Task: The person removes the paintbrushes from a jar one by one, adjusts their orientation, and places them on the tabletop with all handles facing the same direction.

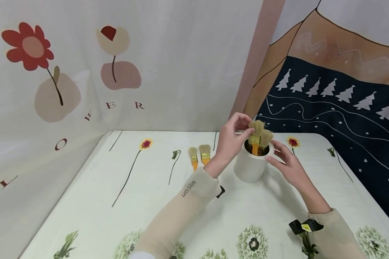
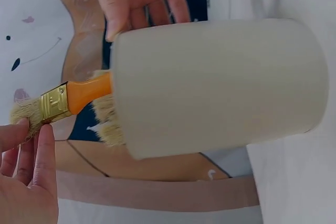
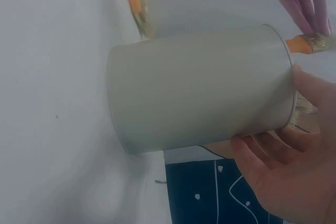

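Observation:
My left hand (image 1: 231,138) pinches a paintbrush (image 2: 55,103) by its pale bristles. The brush has a gold ferrule and an orange handle, which points down into a white cylindrical canister (image 1: 249,168). Other bristle heads (image 2: 108,129) show at the canister's mouth, beside the held brush. How many brushes are inside is hidden. The canister stands upright on the table, its dark interior partly visible. On its right side, my right hand (image 1: 289,167) holds it near the rim, with the thumb and fingers spread around the wall (image 3: 199,87).
Two more paintbrushes, a narrow one (image 1: 193,157) and a wider one (image 1: 205,154), lie on the table left of the canister, partly hidden behind my left forearm. A flower-printed white cloth (image 1: 94,187) covers the table. Printed curtains (image 1: 181,64) hang behind it.

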A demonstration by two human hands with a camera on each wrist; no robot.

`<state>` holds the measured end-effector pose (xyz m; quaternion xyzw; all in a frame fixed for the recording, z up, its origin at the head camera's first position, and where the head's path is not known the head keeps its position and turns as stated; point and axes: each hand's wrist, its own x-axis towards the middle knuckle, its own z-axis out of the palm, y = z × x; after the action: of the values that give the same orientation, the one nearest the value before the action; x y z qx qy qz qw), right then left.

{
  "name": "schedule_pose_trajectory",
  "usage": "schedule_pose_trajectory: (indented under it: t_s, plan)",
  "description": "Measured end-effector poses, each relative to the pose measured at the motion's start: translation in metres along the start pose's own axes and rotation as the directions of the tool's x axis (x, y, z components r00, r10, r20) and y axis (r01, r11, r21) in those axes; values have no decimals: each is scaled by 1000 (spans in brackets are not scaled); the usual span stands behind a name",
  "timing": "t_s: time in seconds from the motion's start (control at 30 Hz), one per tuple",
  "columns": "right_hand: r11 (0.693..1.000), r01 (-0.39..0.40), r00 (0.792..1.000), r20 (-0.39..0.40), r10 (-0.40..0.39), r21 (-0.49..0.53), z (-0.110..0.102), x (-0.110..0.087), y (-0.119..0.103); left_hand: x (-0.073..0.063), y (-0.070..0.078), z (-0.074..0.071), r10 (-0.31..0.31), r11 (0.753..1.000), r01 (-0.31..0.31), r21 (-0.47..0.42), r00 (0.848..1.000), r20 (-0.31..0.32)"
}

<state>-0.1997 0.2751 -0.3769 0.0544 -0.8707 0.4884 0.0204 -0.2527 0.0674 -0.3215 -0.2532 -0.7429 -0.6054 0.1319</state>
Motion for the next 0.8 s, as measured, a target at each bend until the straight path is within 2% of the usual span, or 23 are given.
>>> schedule_pose_trajectory:
  t_s: [0.27, 0.5, 0.67, 0.8]
  plan:
    - [1000, 11, 1000, -2, -11, -18, -1, -2, 2, 5, 15, -14, 43, 995, -47, -92, 998, -43]
    - [1000, 12, 1000, -7, -12, -11, -2, -2, 3, 7, 29, -29, 70, 984, -87, -153, 991, -114]
    - [1000, 4, 1000, -11, -4, -14, -1, -1, 2, 9, 32, -44, 76, 981, -99, -168, 988, -135]
    - [1000, 3, 1000, -10, -3, -1, 0, 0, 1, 10, 29, -58, 51, 977, -79, -200, 989, -141]
